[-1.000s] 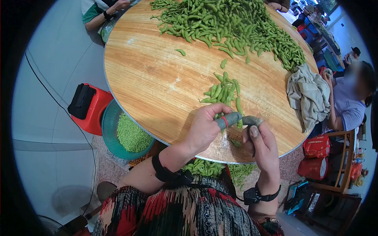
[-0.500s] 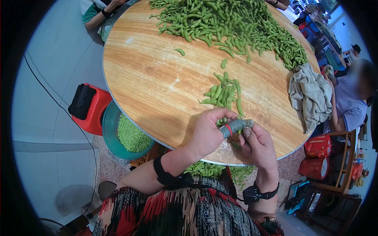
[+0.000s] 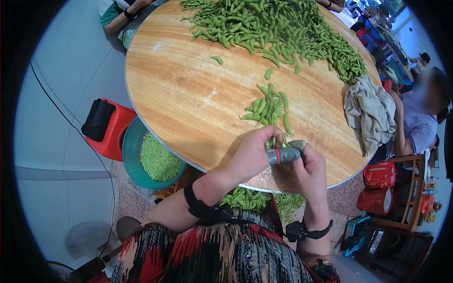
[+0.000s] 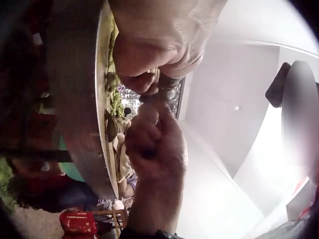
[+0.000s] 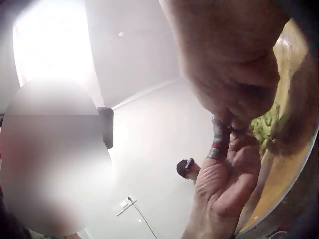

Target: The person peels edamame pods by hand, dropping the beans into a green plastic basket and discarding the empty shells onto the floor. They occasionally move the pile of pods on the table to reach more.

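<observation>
In the head view, my left hand (image 3: 247,153) and right hand (image 3: 312,174) meet over the near edge of the round wooden table (image 3: 174,94). A grey finger cover (image 3: 288,155) with a red band sits on the left thumb, and the right hand has a grey cover too. Left fingers pinch a green soybean pod (image 3: 272,143), while the curled right fingers close in on it at the thumb tip. The fingers hide most of the pod. Just beyond lies a small cluster of pods (image 3: 266,111). Both wrist views show the fingertips together.
A large heap of pods (image 3: 264,28) covers the table's far side. A crumpled cloth (image 3: 370,111) lies at the right edge, near a seated person (image 3: 417,122). Left of the table stand a teal basket (image 3: 130,162) of shelled beans (image 3: 160,158) and a red container (image 3: 113,134).
My right hand has come in closer to the left. The left thumb now lies across the gap between the hands, covering the pod that showed earlier. The person at right has shifted an arm.
</observation>
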Motion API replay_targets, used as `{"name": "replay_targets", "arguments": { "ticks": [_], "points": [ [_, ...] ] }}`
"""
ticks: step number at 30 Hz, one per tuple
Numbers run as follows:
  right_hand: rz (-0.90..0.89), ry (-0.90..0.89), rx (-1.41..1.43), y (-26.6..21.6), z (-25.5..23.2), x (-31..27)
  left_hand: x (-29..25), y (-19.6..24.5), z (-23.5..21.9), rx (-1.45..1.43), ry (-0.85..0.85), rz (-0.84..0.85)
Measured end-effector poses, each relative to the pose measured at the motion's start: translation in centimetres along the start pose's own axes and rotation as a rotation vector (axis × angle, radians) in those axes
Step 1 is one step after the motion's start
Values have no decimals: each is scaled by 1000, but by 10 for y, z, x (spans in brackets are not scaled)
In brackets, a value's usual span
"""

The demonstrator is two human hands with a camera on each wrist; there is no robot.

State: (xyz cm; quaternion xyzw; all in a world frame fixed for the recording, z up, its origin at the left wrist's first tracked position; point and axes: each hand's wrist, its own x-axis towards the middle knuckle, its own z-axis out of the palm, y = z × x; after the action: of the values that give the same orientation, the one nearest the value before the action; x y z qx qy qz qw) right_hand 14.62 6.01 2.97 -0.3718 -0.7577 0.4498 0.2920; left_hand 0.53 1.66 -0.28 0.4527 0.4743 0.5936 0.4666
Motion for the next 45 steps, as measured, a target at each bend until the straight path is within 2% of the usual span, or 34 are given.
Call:
{"name": "replay_targets", "arguments": {
  "ticks": [1,2,3,5,6,7,9,11,12,13,15,16,17,19,21,22,23,25,26,27,29,30,31,32,33,34,35,36,38,40,42,45],
  "points": [
    [2,1,-1,-2,-1,1,0,5,-2,-133,-11,-81],
    [155,-27,182,-6,-3,2,0,9,-3,-266,-21,-163],
    [307,-55,364,-8,-5,4,0,12,-5,-266,-20,-165],
    [342,-115,469,-8,-14,8,0,17,-11,-226,56,-113],
    [344,-106,447,-15,-18,10,2,18,-14,-367,92,-52],
    [345,-98,425,-18,-22,11,3,21,-20,-366,92,-50],
    [308,-86,372,-1,-25,11,1,26,-36,-568,210,52],
    [-170,-8,-149,19,-22,13,-5,26,-52,-500,182,59],
    [-55,-37,-303,7,-21,9,-6,29,-56,-432,153,61],
    [-59,-34,-303,2,-17,10,-10,33,-54,-431,151,65],
    [-138,-62,-615,-6,-10,14,-23,44,-47,-258,44,-255],
    [-128,-98,-720,-2,-7,17,-27,42,-49,-73,-186,-219],
    [-142,-83,-728,4,-4,20,-30,40,-48,108,-343,-183],
    [-153,-59,-815,11,-3,29,-32,38,-38,373,-266,-34],
    [-126,-21,-734,5,-4,32,-27,46,-30,490,-137,68],
    [-96,-35,-593,11,-8,31,-25,48,-25,554,-66,117],
    [-70,-54,-452,15,-12,31,-24,54,-20,586,-50,144],
    [174,-192,194,4,-17,26,-21,53,-13,614,-80,176],
    [270,-237,309,-3,-20,24,-19,52,-11,617,-86,198],
    [256,-223,306,-9,-24,23,-17,51,-10,637,-97,222],
    [330,-348,509,-16,-29,22,-12,49,-8,663,-114,256],
    [379,-351,587,-8,-27,20,-10,48,-7,581,-78,247],
    [371,-346,586,-4,-28,17,-8,48,-6,499,-41,235],
    [406,-291,656,-4,-30,16,-7,51,-7,434,-33,154],
    [439,-238,725,-6,-30,16,-5,46,-9,439,-32,164],
    [351,-152,562,-6,-24,17,-3,36,-11,250,-18,37],
    [339,-151,565,-4,-22,15,-2,27,-13,61,-6,-91],
    [383,-212,621,-2,-20,12,-1,20,-13,-47,16,-108],
    [410,-350,629,-7,-21,9,4,12,-13,-25,42,-63],
    [389,-377,655,-3,-18,8,6,11,-11,-6,63,-22],
    [384,-430,770,-4,-16,9,7,12,-9,-296,124,-91],
    [467,-464,916,-3,-20,12,9,9,-10,-253,170,-103]
  ]
}}
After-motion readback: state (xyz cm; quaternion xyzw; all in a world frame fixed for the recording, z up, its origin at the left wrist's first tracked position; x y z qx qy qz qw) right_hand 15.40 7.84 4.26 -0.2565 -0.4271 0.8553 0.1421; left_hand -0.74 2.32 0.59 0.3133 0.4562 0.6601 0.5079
